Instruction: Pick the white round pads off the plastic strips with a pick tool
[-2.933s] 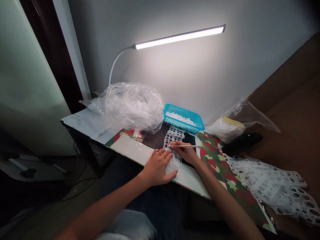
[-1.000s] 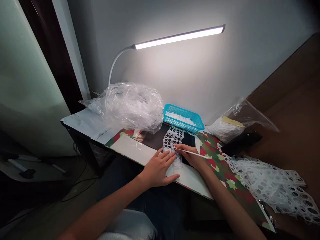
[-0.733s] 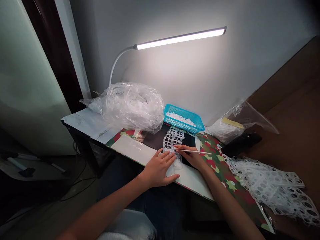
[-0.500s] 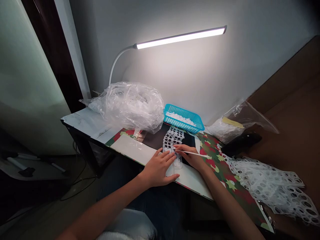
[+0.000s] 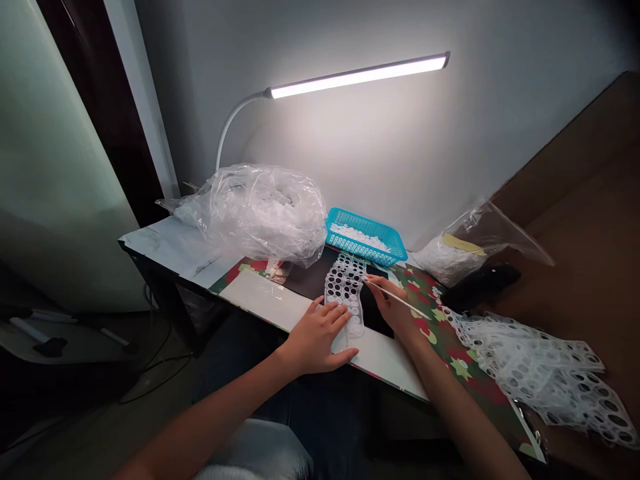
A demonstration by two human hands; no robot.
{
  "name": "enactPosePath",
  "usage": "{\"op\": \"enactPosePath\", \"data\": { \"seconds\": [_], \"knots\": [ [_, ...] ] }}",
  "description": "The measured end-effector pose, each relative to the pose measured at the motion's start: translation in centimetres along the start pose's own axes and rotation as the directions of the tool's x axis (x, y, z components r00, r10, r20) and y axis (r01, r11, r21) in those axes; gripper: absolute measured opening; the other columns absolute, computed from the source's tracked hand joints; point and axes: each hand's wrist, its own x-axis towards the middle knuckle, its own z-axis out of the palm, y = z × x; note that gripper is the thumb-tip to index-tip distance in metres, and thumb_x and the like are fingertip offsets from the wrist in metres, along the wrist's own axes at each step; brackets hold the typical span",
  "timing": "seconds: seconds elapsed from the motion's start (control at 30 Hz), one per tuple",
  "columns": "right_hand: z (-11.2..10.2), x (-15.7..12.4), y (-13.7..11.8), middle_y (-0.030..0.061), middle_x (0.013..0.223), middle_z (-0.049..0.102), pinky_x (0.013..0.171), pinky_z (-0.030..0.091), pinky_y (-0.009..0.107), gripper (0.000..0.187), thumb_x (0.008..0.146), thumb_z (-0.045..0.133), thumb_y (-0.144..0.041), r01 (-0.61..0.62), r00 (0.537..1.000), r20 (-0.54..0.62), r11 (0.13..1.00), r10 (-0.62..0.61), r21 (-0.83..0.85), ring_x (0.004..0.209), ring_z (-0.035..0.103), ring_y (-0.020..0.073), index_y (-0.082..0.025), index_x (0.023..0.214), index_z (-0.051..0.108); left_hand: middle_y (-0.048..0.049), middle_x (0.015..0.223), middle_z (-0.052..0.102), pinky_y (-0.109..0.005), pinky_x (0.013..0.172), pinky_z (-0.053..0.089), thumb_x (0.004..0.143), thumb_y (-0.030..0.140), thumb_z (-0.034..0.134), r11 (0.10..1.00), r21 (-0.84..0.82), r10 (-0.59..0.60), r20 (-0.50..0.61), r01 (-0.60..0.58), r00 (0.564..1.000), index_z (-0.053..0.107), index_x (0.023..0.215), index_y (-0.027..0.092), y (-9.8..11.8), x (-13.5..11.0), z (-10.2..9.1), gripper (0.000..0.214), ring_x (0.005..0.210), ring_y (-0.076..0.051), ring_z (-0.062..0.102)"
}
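Far left on the desk (image 5: 150,260), a clear plastic bag (image 5: 260,213) of white pieces. Along the front edge, a white board (image 5: 270,310), and on it the left hand (image 5: 315,337): flat, fingers spread and ungripped, pressing down a perforated white plastic strip (image 5: 344,290) lying lengthwise mid-desk across board and black sheet (image 5: 377,321). Just beside the strip, the right hand (image 5: 393,310), fingers pinching a thin white stick (image 5: 403,301), tip near the strip's far end. Toward the back edge, a blue plastic basket (image 5: 360,252). Over the right corner, a heap of perforated strips (image 5: 530,373). Best kept: flat, even pressure close to the stick's tip, so the strip cannot creep.
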Motion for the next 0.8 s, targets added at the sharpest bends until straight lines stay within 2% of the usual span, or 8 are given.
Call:
{"op": "enactPosePath", "data": {
  "seconds": [0.17, 0.27, 0.53, 0.7, 0.8],
  "knots": [
    [-0.5, -1.1, 0.1, 0.0060, 0.110, 0.068, 0.088, 0.053, 0.037, 0.022, 0.091, 0.046, -0.034, -0.028, 0.967, 0.254, 0.996, 0.005, 0.089, 0.101, 0.065, 0.0219, -0.023, 0.095, 0.064, -0.0070, 0.135, 0.050, -0.043, 0.111, 0.018, 0.086, 0.059, 0.040, 1.000, 0.029, 0.011, -0.008, -0.011, 1.000, 0.045, 0.133, 0.017, 0.0, 0.0, 0.0, 0.063, 0.126, -0.025, 0.042],
    [-0.5, -1.2, 0.0, 0.0062, 0.112, 0.068, 0.089, 0.053, 0.038, 0.023, 0.091, 0.046, -0.035, -0.056, 0.944, 0.328, 0.993, 0.020, 0.102, 0.102, 0.065, 0.0223, -0.023, 0.095, 0.065, -0.0075, 0.134, 0.051, -0.043, 0.111, 0.017, 0.087, 0.059, 0.040, 0.999, 0.032, 0.012, -0.010, -0.011, 1.000, 0.044, 0.134, 0.017, 0.0, 0.0, 0.1, 0.063, 0.126, -0.025, 0.042],
    [-0.6, -1.3, 0.2, 0.0069, 0.116, 0.066, 0.090, 0.052, 0.040, 0.020, 0.090, 0.047, -0.034, -0.060, 0.929, 0.371, 0.989, 0.006, 0.134, 0.105, 0.063, 0.0231, -0.022, 0.092, 0.064, -0.0094, 0.136, 0.049, -0.043, 0.113, 0.013, 0.088, 0.059, 0.037, 0.999, 0.041, 0.025, -0.002, -0.025, 1.000, 0.043, 0.134, 0.015, 0.1, 0.0, 0.3, 0.064, 0.128, -0.025, 0.040],
    [-0.6, -1.3, 0.1, 0.0067, 0.114, 0.067, 0.089, 0.053, 0.040, 0.020, 0.090, 0.048, -0.031, -0.017, 0.937, 0.350, 0.996, -0.013, 0.083, 0.104, 0.064, 0.0226, -0.023, 0.094, 0.065, -0.0113, 0.137, 0.047, -0.041, 0.115, 0.008, 0.088, 0.061, 0.035, 0.996, 0.053, 0.074, 0.011, -0.075, 0.997, 0.039, 0.136, 0.010, 0.8, 0.6, 1.0, 0.070, 0.130, -0.023, 0.037],
    [-0.6, -1.3, 0.0, 0.0061, 0.116, 0.066, 0.091, 0.052, 0.038, 0.021, 0.091, 0.046, -0.029, 0.025, 0.933, 0.357, 0.997, -0.049, 0.071, 0.105, 0.063, 0.0213, -0.023, 0.095, 0.066, -0.0126, 0.137, 0.046, -0.040, 0.114, 0.010, 0.088, 0.061, 0.034, 0.997, 0.037, 0.070, 0.014, -0.071, 0.997, 0.040, 0.135, 0.009, 1.1, 0.9, 1.3, 0.070, 0.131, -0.024, 0.037]
  ]
}}
